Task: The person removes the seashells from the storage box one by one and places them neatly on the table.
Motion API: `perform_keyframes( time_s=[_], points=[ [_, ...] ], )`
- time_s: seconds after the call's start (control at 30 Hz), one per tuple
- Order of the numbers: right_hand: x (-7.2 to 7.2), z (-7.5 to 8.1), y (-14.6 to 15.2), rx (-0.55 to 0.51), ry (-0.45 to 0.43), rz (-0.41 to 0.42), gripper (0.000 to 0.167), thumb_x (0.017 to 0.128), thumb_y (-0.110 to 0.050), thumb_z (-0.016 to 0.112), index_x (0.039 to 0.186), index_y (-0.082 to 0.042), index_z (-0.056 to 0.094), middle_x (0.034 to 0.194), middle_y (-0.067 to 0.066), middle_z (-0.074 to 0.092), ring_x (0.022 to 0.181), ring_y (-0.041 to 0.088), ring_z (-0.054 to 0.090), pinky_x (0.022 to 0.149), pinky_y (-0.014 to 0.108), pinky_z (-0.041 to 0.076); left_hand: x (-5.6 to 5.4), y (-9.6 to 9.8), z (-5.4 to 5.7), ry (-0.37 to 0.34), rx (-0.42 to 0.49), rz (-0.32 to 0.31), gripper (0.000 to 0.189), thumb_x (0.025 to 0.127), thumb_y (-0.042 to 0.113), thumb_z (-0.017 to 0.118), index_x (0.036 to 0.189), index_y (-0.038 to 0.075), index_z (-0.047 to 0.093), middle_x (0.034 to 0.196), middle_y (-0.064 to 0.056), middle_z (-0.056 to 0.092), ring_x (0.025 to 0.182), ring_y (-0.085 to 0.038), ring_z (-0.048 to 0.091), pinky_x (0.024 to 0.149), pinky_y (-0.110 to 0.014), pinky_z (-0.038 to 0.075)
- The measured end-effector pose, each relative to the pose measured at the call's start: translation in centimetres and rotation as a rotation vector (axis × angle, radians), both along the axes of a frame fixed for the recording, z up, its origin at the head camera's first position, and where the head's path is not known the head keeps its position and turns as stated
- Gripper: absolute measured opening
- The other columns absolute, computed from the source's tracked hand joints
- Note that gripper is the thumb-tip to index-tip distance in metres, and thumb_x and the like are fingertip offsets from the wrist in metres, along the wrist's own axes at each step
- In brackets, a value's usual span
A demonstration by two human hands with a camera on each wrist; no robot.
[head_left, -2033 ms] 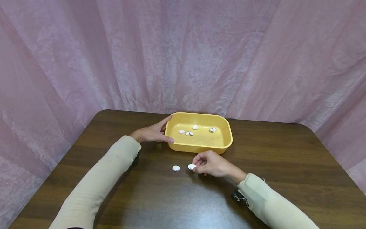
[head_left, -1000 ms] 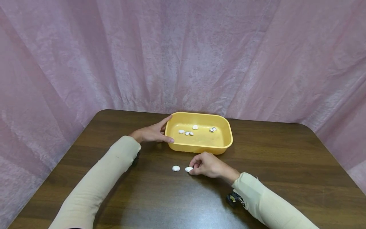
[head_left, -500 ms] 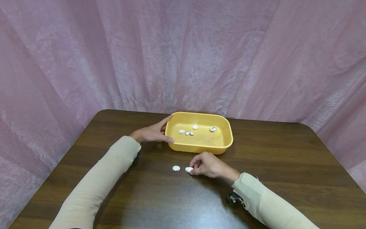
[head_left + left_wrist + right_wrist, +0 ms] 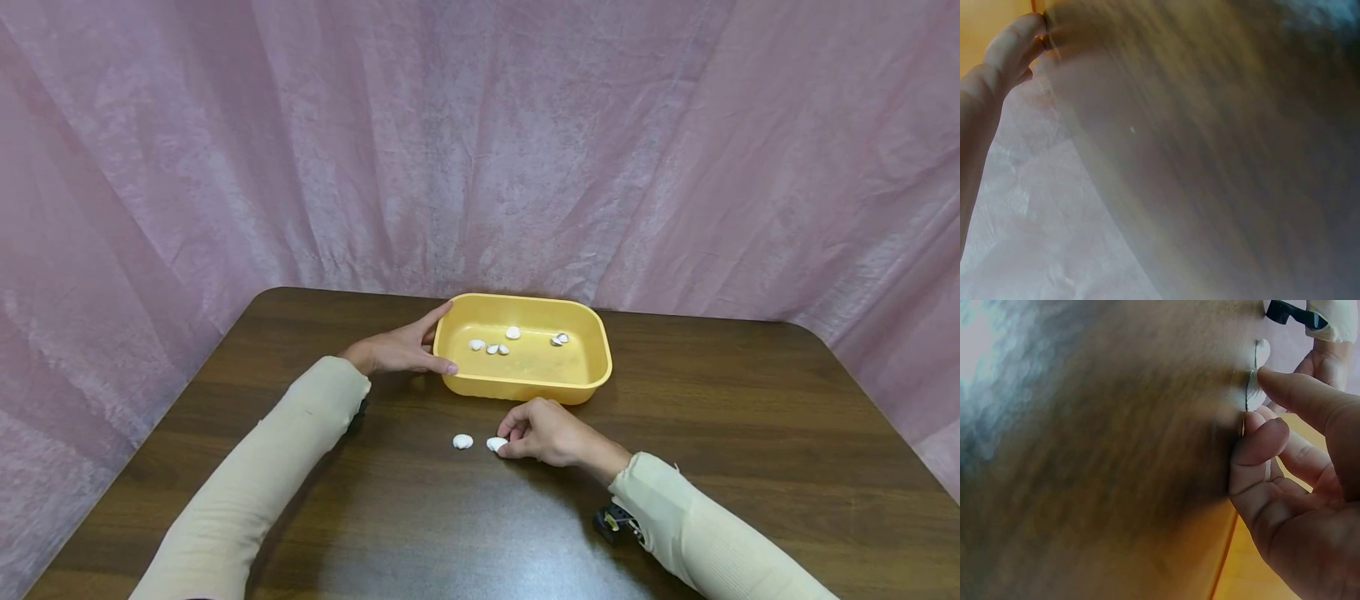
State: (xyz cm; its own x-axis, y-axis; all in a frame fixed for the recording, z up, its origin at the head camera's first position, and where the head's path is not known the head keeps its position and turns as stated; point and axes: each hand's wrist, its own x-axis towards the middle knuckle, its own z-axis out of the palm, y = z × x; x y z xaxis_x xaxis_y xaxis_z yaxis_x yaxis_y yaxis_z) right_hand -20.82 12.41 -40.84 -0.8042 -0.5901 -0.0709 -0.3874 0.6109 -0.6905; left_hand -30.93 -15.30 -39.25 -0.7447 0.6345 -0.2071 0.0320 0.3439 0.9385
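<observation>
A yellow plastic tub [image 4: 517, 388] stands toward the back of the table with several small seashells [image 4: 513, 332] in it. At its left end, my left hand [image 4: 397, 348] grips the tub, thumb over the near corner of the rim and fingers around the side. In front of the tub, my right hand [image 4: 551, 435] pinches a white seashell [image 4: 495, 444] between thumb and fingers, right at the table top. Another white seashell [image 4: 462, 442] lies on the table just left of it. Both shells also show in the right wrist view, the thumb [image 4: 1291, 390] overlapping the held seashell [image 4: 1254, 394].
The dark wood-grain table [image 4: 420, 517] has rounded far corners. Behind its far edge hangs a pink velvety curtain [image 4: 480, 150]. Small dark devices [image 4: 615, 521] sit under the sleeves at the wrists.
My right hand has moved a little left and nearer to me with the pinched seashell, bringing it down beside the other one. It has stayed there for the last second. My left hand has not moved.
</observation>
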Motion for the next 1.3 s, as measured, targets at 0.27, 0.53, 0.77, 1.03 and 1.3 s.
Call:
perform_keyframes(
  time_s=[0.27,0.53,0.77,1.03,1.3],
  points=[
    [0.2,0.3,-0.1,0.008,-0.002,-0.008,0.015,0.08,-0.014,0.084,0.087,-0.008,0.073,0.07,-0.009,0.061,0.062,0.002,0.052,0.059,0.021,0.043,0.0,0.0,-0.1,0.008,0.005,0.003,0.117,0.087,0.015,0.078,0.16,0.025,-0.013,0.157,-0.022,0.03,0.134,-0.033,0.047,0.095,-0.032,0.047],
    [0.1,1.6,0.2,-0.044,-0.105,-0.004,0.021,0.085,-0.014,0.08,0.098,0.0,0.071,0.072,-0.006,0.062,0.053,0.007,0.054,0.05,0.024,0.047,-0.1,0.1,-0.3,0.031,-0.005,-0.005,0.119,0.085,0.017,0.081,0.16,0.025,-0.012,0.156,-0.02,0.033,0.138,-0.03,0.041,0.103,-0.038,0.042],
    [-0.6,3.4,0.6,-0.145,-0.116,0.038,0.022,0.09,-0.01,0.074,0.102,0.008,0.07,0.074,-0.003,0.062,0.056,0.014,0.054,0.051,0.025,0.048,-0.1,0.1,-0.3,0.025,0.019,-0.004,0.119,0.086,0.017,0.08,0.16,0.022,-0.012,0.154,-0.024,0.034,0.134,-0.034,0.046,0.098,-0.033,0.046],
    [-1.4,5.5,0.3,-0.15,-0.112,0.019,0.016,0.092,-0.012,0.073,0.1,0.002,0.071,0.072,0.0,0.063,0.053,0.011,0.052,0.052,0.028,0.048,0.1,0.0,-0.4,0.0,0.041,-0.002,0.117,0.088,0.012,0.077,0.16,0.023,-0.013,0.154,-0.026,0.032,0.127,-0.035,0.052,0.092,-0.03,0.049],
    [-3.5,7.1,-0.4,-0.141,-0.092,-0.029,0.013,0.093,-0.013,0.071,0.1,-0.002,0.073,0.071,0.006,0.062,0.054,0.012,0.052,0.054,0.027,0.045,0.1,0.1,-0.2,-0.013,0.047,-0.006,0.116,0.088,0.013,0.077,0.16,0.024,-0.014,0.156,-0.025,0.03,0.126,-0.032,0.053,0.091,-0.029,0.048]
  ],
)
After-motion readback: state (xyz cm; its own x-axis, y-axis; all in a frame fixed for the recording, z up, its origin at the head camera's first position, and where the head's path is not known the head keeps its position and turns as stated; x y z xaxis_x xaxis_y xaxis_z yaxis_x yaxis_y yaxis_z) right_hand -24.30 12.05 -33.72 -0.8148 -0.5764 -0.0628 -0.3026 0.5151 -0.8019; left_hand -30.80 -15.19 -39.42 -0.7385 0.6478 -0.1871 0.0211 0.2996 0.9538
